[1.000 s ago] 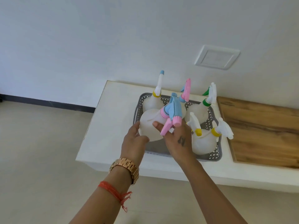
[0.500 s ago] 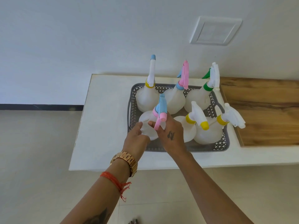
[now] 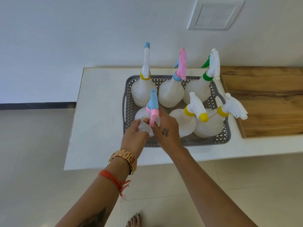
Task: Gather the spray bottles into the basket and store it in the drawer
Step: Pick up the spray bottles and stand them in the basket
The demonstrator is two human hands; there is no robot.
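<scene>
Basket: I see the grey perforated basket sitting on the white surface, its right end just beside a wooden board.
Back row: three bottles stand upright at the far wall of the basket: blue-tipped bottle, pink-headed bottle, green-collared bottle.
Front right: two yellow-collared bottles, one mid-basket, the other at the right end, touching each other, heads tilted toward me.
Sixth bottle: the blue-and-pink-headed bottle is in the basket's near left corner, between my two hands.
Left grip: my left hand curls around the near left side of that bottle's body, clamped on it.
Right grip: my right hand curls around its right side, just under the pink trigger, also clamped on it.
Wrist: a gold watch and a red thread on my left arm.
Wall: a white switch plate above the surface.
</scene>
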